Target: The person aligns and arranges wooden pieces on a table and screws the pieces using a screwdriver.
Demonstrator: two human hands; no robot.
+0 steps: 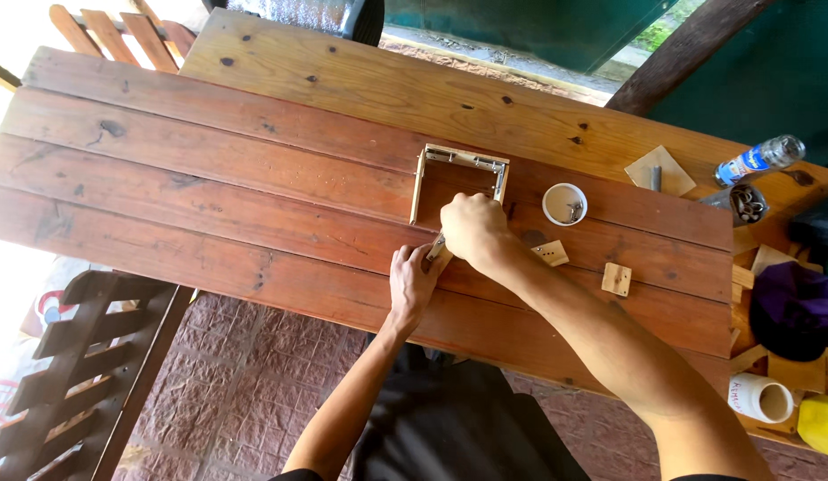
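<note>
A small open wooden frame with metal corner brackets lies on the long plank table. My right hand is closed at the frame's near edge, gripping a small tool or piece whose tip shows below the fist. My left hand rests just under it, fingers pinching a thin wooden piece at the same spot. What exactly sits between the fingers is hidden by the hands.
A white cup with screws stands right of the frame. Small wooden blocks lie near it. At the far right are a plastic bottle, a tin of screws, a purple cap, a white mug. Wooden chairs stand left.
</note>
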